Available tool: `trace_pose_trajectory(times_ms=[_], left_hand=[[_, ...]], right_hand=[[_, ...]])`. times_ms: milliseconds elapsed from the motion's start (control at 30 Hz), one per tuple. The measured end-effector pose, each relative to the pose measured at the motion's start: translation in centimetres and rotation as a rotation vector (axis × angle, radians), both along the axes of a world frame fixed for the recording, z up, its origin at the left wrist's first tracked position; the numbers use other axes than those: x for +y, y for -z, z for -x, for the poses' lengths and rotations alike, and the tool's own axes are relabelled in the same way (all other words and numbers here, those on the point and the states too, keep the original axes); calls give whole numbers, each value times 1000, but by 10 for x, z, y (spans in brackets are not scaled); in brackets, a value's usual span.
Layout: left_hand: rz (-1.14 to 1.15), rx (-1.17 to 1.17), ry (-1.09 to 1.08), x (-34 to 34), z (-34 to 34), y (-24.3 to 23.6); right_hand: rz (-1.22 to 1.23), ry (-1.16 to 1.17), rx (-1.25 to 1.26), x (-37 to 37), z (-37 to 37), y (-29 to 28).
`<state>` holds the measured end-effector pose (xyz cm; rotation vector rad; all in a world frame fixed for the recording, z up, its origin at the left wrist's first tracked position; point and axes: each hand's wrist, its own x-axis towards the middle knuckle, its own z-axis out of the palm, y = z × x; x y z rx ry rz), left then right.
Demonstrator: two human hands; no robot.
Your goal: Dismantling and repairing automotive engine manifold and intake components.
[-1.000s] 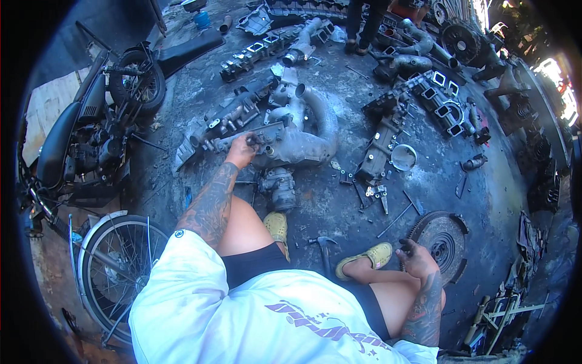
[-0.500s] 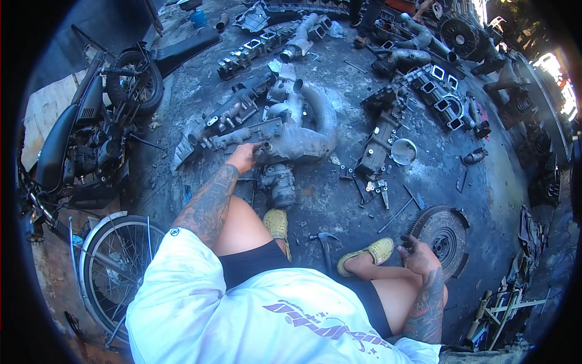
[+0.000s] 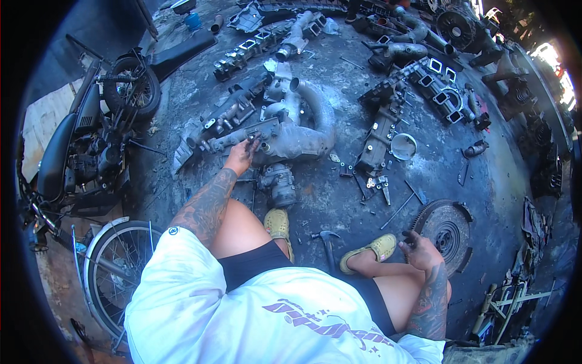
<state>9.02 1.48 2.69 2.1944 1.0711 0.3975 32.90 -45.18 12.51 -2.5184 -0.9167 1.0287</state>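
Note:
My left hand (image 3: 239, 156) is closed, its blackened fingertips pinched together at the near-left side of a large grey cast manifold (image 3: 300, 141) with a curved pipe. Whatever is between those fingers is too small to make out. Below the manifold sits a ribbed metal cylinder-like part (image 3: 277, 185). My right hand (image 3: 424, 253) hangs over my right knee, fingers loosely bent and apart, with nothing visible in them. Just beyond it lies a toothed flywheel (image 3: 445, 233) flat on the floor.
A hammer (image 3: 328, 246) lies between my yellow clogs. To the right are a long metal housing (image 3: 377, 142), a round ring (image 3: 403, 146) and a rod (image 3: 397, 210). A motorcycle (image 3: 85, 145) and a spoked wheel (image 3: 121, 273) line the left. Several engine parts fill the far side.
My left fingers have shifted slightly up and left from the manifold's round fitting, baring it. My right hand has hardly moved. The whole view has shifted a little.

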Motion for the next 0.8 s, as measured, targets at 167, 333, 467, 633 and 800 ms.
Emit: trace_pose_trajectory(times_ms=[167,333,467,633,800], left_hand=[[199,-68,-165,29,-1,21],[-185,-154,-239,47,2,30],[154,-270,-257,45,1,22],[-129,74,194,20,6,9],[-55,142,203,0,3,4]], right_hand=[[1,6,11,0,-1,-2],[65,19,-13,0,-3,-1],[30,4,29,1,-5,2],[76,20,18,3,-5,4],[-6,-19,12,6,-2,-1]])
